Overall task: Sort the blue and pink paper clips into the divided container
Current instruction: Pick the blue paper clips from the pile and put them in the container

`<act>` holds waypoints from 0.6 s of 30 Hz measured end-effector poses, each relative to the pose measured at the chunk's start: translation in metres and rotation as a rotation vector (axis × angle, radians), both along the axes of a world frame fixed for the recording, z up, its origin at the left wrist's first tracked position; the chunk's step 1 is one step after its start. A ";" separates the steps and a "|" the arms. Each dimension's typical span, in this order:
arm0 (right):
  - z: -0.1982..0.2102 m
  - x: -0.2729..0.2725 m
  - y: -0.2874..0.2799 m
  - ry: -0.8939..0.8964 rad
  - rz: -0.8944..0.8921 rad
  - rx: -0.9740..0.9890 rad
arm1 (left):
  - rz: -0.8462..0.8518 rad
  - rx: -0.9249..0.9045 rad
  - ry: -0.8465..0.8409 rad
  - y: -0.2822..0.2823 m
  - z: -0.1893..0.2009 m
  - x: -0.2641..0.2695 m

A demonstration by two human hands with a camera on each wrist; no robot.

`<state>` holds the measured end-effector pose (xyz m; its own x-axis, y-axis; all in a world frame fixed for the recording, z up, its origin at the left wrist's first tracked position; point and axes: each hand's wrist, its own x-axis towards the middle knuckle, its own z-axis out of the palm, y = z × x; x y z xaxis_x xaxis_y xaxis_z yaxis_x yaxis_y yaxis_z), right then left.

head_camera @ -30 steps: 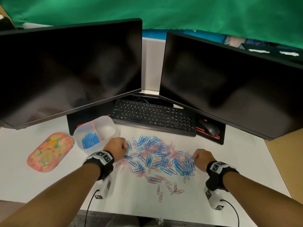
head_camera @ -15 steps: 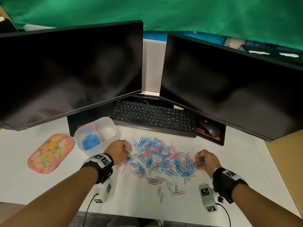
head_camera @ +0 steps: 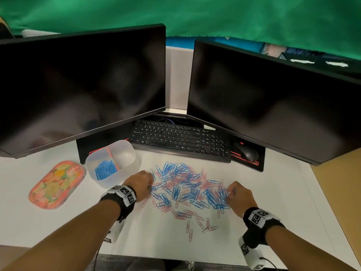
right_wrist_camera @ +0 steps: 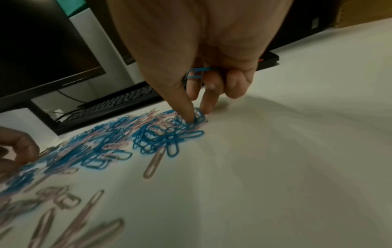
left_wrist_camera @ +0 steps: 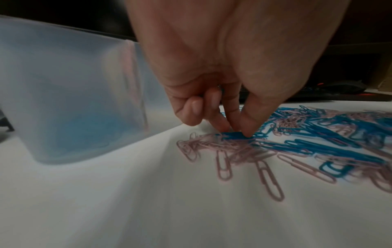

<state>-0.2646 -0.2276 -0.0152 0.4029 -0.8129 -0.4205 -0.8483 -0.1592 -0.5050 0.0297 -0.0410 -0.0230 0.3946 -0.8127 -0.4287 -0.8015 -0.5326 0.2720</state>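
Note:
A spread of blue and pink paper clips (head_camera: 187, 190) lies on the white desk. The translucent divided container (head_camera: 129, 153) stands at its left, with blue clips (head_camera: 105, 170) in its left compartment and the right one looking bare. My left hand (head_camera: 139, 184) (left_wrist_camera: 235, 130) is at the pile's left edge, thumb and fingers pinching a blue clip (left_wrist_camera: 232, 135) against the desk. My right hand (head_camera: 237, 193) (right_wrist_camera: 196, 115) is at the pile's right edge. It holds a blue clip (right_wrist_camera: 196, 73) in its curled fingers while thumb and fingertip pinch at another in the pile.
A floral lid (head_camera: 56, 184) lies left of the container. A black keyboard (head_camera: 181, 140) and mouse (head_camera: 247, 152) sit behind the pile under two dark monitors (head_camera: 82, 85). Stray pink clips (head_camera: 205, 225) lie toward the desk's front edge.
My right hand drew back and lifted slightly, then came down again on the pile's right edge. My left hand has stayed at the left edge, picking at clips.

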 end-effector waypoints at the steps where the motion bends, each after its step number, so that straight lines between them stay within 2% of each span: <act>1: -0.001 0.002 0.001 0.005 0.000 -0.005 | -0.009 -0.001 0.003 0.001 0.000 0.000; 5: 0.001 0.006 -0.004 0.023 -0.078 0.034 | -0.044 0.034 -0.017 0.001 0.002 -0.002; 9: 0.002 0.004 -0.009 0.039 -0.072 0.061 | -0.028 0.046 -0.026 0.000 0.004 -0.002; 13: 0.000 0.002 -0.010 0.051 -0.019 0.083 | 0.061 0.006 0.060 0.002 0.008 -0.002; 18: 0.000 0.000 -0.011 0.014 0.047 0.128 | 0.197 -0.157 0.208 0.003 0.014 0.000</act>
<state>-0.2651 -0.2383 -0.0149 0.4324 -0.7328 -0.5253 -0.8486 -0.1338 -0.5118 0.0301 -0.0379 -0.0088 0.4684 -0.7920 -0.3916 -0.6059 -0.6105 0.5101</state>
